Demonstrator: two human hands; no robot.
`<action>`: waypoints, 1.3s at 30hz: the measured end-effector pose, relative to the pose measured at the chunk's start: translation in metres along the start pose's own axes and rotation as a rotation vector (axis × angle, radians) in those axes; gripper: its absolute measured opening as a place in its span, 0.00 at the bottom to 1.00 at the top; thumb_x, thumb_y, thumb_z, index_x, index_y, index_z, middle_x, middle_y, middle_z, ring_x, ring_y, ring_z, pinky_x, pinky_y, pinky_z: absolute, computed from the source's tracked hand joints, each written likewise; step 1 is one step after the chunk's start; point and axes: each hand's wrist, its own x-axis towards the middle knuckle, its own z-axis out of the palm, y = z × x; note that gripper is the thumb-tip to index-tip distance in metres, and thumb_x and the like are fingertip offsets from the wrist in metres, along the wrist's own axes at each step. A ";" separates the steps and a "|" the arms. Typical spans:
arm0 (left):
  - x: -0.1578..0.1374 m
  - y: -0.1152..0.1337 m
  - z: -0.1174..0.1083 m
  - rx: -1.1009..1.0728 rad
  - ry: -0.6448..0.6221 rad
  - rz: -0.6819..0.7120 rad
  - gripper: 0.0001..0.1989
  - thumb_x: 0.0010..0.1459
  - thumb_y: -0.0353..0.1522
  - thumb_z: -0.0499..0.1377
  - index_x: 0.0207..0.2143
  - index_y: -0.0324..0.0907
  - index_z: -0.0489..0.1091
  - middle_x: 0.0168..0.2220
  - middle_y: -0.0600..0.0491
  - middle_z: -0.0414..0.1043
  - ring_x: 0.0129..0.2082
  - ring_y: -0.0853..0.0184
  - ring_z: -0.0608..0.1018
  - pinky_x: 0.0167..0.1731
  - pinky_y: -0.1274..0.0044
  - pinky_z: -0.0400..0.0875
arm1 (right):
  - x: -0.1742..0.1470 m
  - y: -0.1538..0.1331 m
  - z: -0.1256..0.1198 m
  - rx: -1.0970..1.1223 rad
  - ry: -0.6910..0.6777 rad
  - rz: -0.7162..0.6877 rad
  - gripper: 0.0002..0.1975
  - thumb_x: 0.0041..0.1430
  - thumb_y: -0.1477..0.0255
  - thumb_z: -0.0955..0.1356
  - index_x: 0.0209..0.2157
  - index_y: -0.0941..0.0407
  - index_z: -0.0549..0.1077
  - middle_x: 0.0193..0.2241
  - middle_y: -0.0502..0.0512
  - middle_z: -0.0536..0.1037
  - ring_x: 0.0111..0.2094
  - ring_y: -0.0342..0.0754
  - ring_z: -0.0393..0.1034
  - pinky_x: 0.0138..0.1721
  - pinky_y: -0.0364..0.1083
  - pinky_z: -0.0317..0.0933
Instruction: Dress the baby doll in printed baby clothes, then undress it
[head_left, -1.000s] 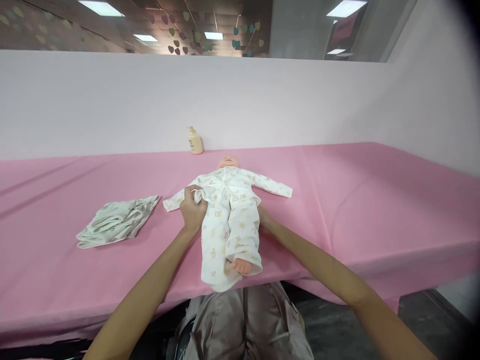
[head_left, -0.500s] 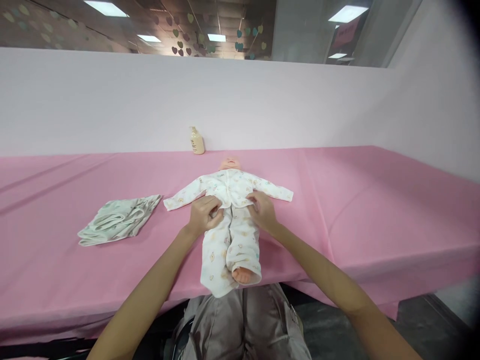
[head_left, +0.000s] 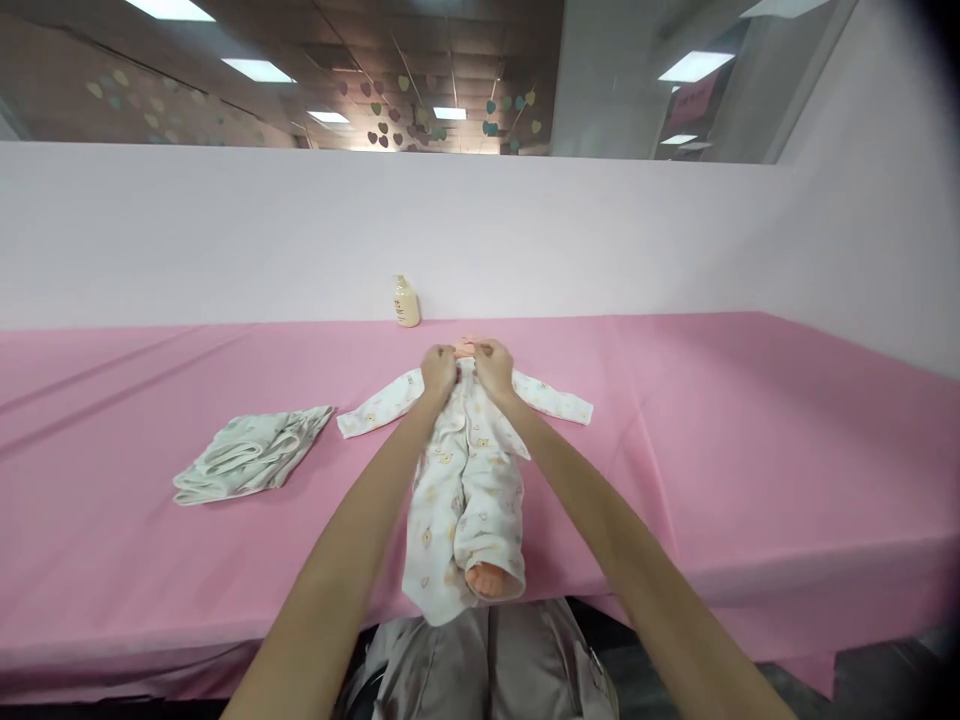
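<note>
A baby doll (head_left: 486, 579) lies on its back with its feet toward me, and one bare foot shows at a trouser cuff. It wears a white patterned top (head_left: 551, 399) with the sleeves spread out, and matching white trousers (head_left: 491, 510). At the neckline, my left hand (head_left: 439, 374) is closed on the collar on the left side. My right hand (head_left: 493, 370) is closed on the collar's right side, close to the left one. Both hands partly cover the doll's head and the upper chest of the top.
To the left lies a folded pale green cloth (head_left: 255, 455). A cream pump bottle (head_left: 406, 302) stands at the back against the white wall (head_left: 315, 235). Everything rests on a pink-covered table (head_left: 720, 440), whose front edge is just before my lap.
Both hands have moved up from the hem of the top, at the doll's waist, to its collar and have come closer together. The view has tilted slightly upward.
</note>
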 end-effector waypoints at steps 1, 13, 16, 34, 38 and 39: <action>0.005 -0.002 0.009 0.062 -0.020 -0.026 0.12 0.57 0.30 0.48 0.33 0.39 0.71 0.32 0.45 0.75 0.32 0.62 0.76 0.34 0.74 0.68 | 0.010 0.002 0.010 -0.040 -0.006 0.031 0.13 0.59 0.79 0.59 0.34 0.59 0.75 0.31 0.57 0.76 0.35 0.47 0.70 0.40 0.44 0.61; 0.002 -0.024 0.025 0.259 -0.128 0.055 0.14 0.61 0.35 0.52 0.42 0.42 0.74 0.44 0.45 0.75 0.44 0.59 0.76 0.43 0.72 0.66 | 0.004 0.018 0.025 -0.177 -0.026 0.027 0.11 0.59 0.77 0.62 0.33 0.61 0.78 0.36 0.61 0.78 0.38 0.49 0.71 0.42 0.45 0.61; 0.001 -0.023 0.026 0.272 -0.126 0.058 0.14 0.62 0.36 0.51 0.42 0.41 0.73 0.45 0.44 0.74 0.45 0.58 0.75 0.43 0.72 0.66 | 0.003 0.022 0.026 -0.170 -0.010 0.026 0.11 0.59 0.77 0.63 0.34 0.59 0.77 0.34 0.59 0.79 0.37 0.48 0.72 0.42 0.44 0.62; -0.018 -0.022 0.022 0.115 -0.028 0.204 0.12 0.61 0.35 0.53 0.40 0.43 0.74 0.43 0.50 0.75 0.41 0.63 0.75 0.43 0.75 0.65 | -0.007 0.029 0.025 -0.101 0.090 0.014 0.12 0.58 0.75 0.62 0.32 0.59 0.77 0.34 0.58 0.79 0.37 0.48 0.71 0.42 0.44 0.62; -0.021 -0.022 0.022 0.074 -0.027 0.244 0.12 0.60 0.34 0.54 0.40 0.41 0.76 0.42 0.49 0.76 0.39 0.63 0.76 0.42 0.75 0.66 | -0.012 0.035 0.021 -0.027 0.109 -0.019 0.11 0.54 0.77 0.64 0.35 0.59 0.78 0.37 0.56 0.80 0.40 0.47 0.72 0.45 0.43 0.62; -0.022 -0.022 0.022 0.061 -0.030 0.249 0.12 0.59 0.34 0.55 0.40 0.41 0.76 0.41 0.49 0.76 0.38 0.63 0.76 0.41 0.75 0.66 | -0.013 0.036 0.021 -0.016 0.109 -0.028 0.12 0.53 0.79 0.64 0.36 0.58 0.78 0.37 0.56 0.80 0.41 0.47 0.72 0.47 0.43 0.62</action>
